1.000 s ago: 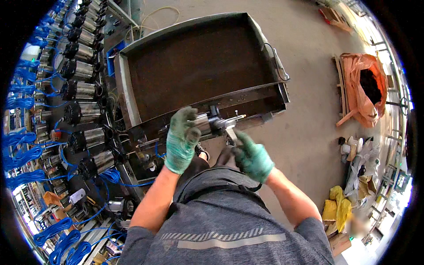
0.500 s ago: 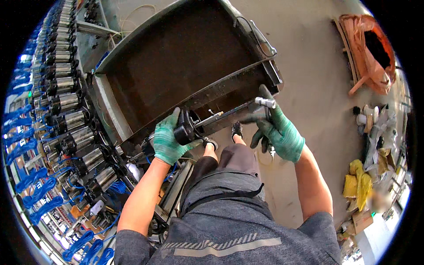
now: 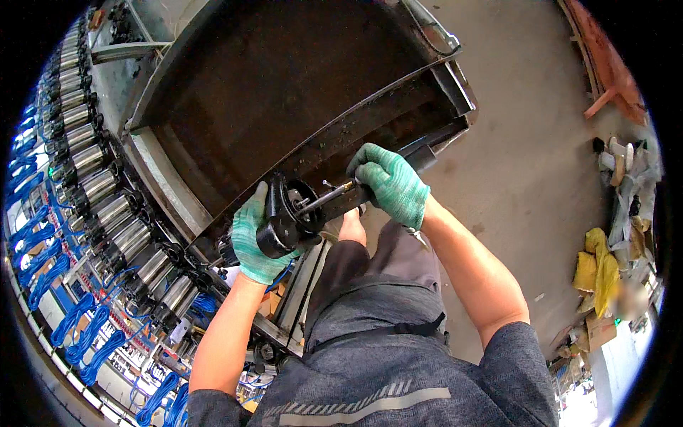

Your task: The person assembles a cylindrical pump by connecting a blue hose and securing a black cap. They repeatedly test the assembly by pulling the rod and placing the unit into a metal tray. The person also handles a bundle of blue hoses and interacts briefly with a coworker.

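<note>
My left hand (image 3: 255, 238), in a green knit glove, is wrapped round the side of a black motor-like housing (image 3: 279, 229). From the housing's open round end a thin metal shaft (image 3: 317, 201) points right, with a brass-coloured tip. At that tip my right hand (image 3: 393, 186), also gloved, is closed on a dark pistol-shaped power tool (image 3: 422, 159), mostly covered by the fingers. A silver fitting (image 3: 415, 235) sticks out below that hand. Whether the tool touches the shaft is hidden. Both hands are over the near edge of a dark metal trough.
The large trough (image 3: 158, 160) with raised metal rims lies in front. Along the left runs a long row of silver-and-black motors (image 3: 114, 212) with coiled blue cables (image 3: 75, 317). On the far right, yellow sacks (image 3: 597, 267) and an orange bag (image 3: 610, 67) lie on the floor.
My right hand has moved left to the shaft's tip, bringing the tool with it; the tool's silver part no longer shows. My left hand keeps its hold on the housing. The view has shifted slightly.
</note>
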A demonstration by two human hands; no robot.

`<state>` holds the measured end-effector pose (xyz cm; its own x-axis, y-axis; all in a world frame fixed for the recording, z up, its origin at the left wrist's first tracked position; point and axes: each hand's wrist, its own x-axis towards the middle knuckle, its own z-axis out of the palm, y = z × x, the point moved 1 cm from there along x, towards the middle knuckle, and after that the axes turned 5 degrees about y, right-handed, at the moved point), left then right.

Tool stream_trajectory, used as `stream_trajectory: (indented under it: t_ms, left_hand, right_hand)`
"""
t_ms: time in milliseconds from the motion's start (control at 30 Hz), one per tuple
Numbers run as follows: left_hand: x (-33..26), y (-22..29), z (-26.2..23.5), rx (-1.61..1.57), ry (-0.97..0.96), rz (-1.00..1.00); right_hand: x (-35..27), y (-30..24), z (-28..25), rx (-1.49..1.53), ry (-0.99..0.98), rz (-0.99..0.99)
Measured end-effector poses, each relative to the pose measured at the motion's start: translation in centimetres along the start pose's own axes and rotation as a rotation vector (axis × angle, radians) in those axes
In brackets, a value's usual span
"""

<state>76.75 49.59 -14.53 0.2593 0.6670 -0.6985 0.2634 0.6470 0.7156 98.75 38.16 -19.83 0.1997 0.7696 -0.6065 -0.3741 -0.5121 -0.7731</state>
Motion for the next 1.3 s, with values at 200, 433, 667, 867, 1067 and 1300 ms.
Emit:
stream_trajectory:
  t_ms: [200,433,667,867,1067,1300]
  left_hand:
    - [0.7,-0.3,-0.6,0.773,-0.098,0.684]
    - [1.1,-0.6,-1.4,1.084,-0.06,1.036]
    - [0.9,-0.2,-1.0,1.159,-0.038,1.093]
    - [0.1,0.8,-0.4,1.16,-0.068,0.971]
    - [-3.6,-1.3,-1.2,1.185,0.213,0.963]
    - [-8.8,-0.1,2.5,0.493,0.384,0.481]
  right_hand:
    - [1.3,0.3,0.2,0.075,-0.081,-0.019]
    - [1.5,0.8,1.3,0.028,-0.031,-0.047]
    - [1.9,0.8,1.2,-0.075,-0.041,-0.036]
    - [0.5,-0.8,-1.1,-0.135,-0.076,-0.045]
    - [-2.1,-6.4,-9.5,-0.838,0.328,-0.18]
    - [4.5,-7.3,-13.7,-1.486,0.325,-0.061]
